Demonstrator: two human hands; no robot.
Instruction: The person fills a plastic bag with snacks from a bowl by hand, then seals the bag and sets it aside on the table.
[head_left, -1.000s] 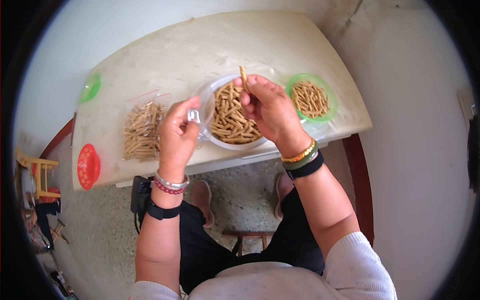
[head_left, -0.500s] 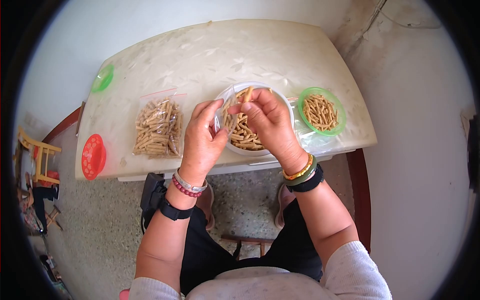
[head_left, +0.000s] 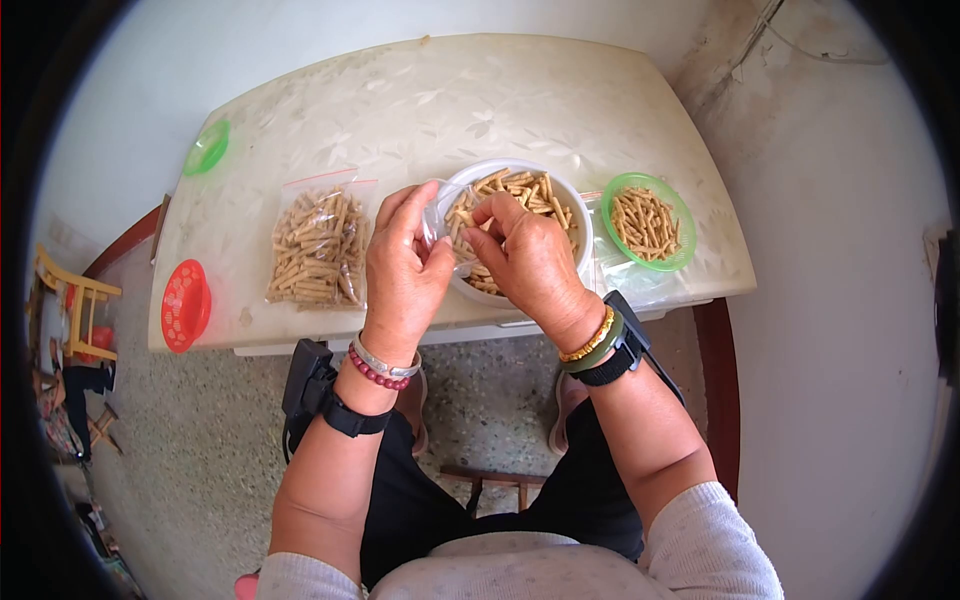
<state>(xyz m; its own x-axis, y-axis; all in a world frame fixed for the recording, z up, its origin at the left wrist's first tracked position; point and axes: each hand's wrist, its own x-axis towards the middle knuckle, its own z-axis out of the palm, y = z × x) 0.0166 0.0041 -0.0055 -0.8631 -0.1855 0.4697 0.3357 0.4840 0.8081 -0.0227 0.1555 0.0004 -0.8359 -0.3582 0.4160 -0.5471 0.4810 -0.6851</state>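
My left hand [head_left: 408, 265] pinches a small clear plastic bag [head_left: 434, 222] by its edge, above the left side of a white bowl [head_left: 586, 235]. The bowl is full of short tan sticks [head_left: 535, 188], apparently dried root pieces or a snack. My right hand [head_left: 535, 255] is at the bag's mouth, thumb and fingers closed on a tan stick that is mostly hidden by them. Left of my hands lies a filled clear zip bag [head_left: 318, 245] of the same sticks.
A green basket [head_left: 688, 235] of tan sticks stands at the right, beside flat clear plastic bags [head_left: 625, 285]. At the table's left edge are a red basket [head_left: 186, 305] and another green basket [head_left: 207, 147]. A wooden chair [head_left: 80, 300] and part of a person show at far left.
My right hand has moved left and down with the stick, from above the bowl to the bag's mouth. My left hand stays in nearly the same place with the bag.
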